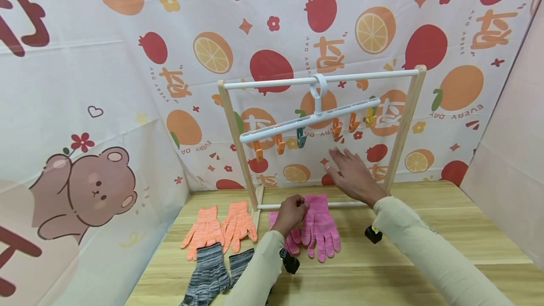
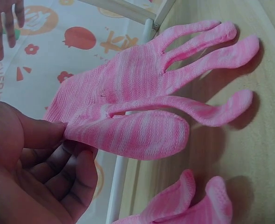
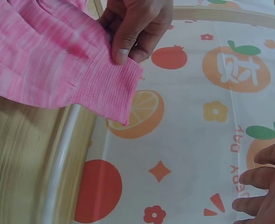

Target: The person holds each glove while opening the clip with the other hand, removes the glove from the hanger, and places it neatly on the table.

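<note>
My left hand (image 1: 291, 212) pinches a pink knitted glove (image 1: 320, 230) by the edge of its cuff, thumb against fingers. The glove's cuff end is raised, and its fingers droop toward the wooden table in the left wrist view. Behind that hand lies a second pink glove (image 2: 193, 200), partly covered. My right hand (image 1: 353, 176) is in the air with fingers extended, holding nothing, just below the hanger's clips. A pale blue clip hanger (image 1: 280, 129) hangs tilted from the rack's top rail, with orange clips (image 1: 279, 144), a teal clip (image 1: 301, 137) and a yellow clip (image 1: 369, 118).
The rack has wooden side posts (image 1: 403, 131) and a white lower bar (image 1: 348, 205). Two orange gloves (image 1: 206, 228) lie at the left of the table (image 1: 382, 268), with grey striped gloves (image 1: 208, 273) in front of them. A fruit-print curtain (image 1: 263, 27) hangs behind.
</note>
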Tool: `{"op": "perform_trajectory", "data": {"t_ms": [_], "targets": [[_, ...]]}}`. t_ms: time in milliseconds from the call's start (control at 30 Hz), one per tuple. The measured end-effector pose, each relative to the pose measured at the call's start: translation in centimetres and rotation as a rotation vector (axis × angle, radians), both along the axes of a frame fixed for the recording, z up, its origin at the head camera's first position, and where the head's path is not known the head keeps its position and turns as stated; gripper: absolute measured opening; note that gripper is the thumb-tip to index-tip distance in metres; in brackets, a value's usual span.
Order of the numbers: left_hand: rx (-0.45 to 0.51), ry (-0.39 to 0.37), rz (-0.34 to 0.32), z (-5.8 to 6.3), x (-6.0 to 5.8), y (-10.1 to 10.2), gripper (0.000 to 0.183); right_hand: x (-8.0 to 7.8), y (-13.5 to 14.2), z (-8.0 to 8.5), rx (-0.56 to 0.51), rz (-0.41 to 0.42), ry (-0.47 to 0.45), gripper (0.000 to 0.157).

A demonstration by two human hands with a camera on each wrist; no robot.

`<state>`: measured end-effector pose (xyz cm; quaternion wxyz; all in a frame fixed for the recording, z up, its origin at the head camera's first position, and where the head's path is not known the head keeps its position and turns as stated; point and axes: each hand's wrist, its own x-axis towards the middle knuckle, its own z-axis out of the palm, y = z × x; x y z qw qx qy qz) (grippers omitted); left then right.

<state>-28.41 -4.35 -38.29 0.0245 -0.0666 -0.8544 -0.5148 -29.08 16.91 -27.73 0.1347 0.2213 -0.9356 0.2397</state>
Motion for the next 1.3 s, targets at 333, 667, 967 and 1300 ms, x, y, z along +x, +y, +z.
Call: {"op": "perform_trajectory", "data": {"t_ms": [333, 667, 967, 1300], "targets": [[-0.08, 0.047, 0.019, -0.5, -0.1, 0.6, 0.008, 0.1, 0.0, -0.4, 0.0, -0.002, 0.014, 0.063], [-0.118, 0.06, 0.016, -0.9, 0.2, 0.6, 0.009, 0.0, 0.1, -0.6, -0.007, -0.006, 0.023, 0.06], [-0.122, -0.016, 0.025, -1.1, -0.2, 0.7, 0.01, -0.2, 0.3, -0.5, -0.007, -0.001, 0.015, 0.066], [-0.113, -0.063, 0.024, -1.5, -0.1, 0.5, 0.012, -0.2, 0.1, -0.6, 0.003, -0.008, 0.007, 0.062]]}}
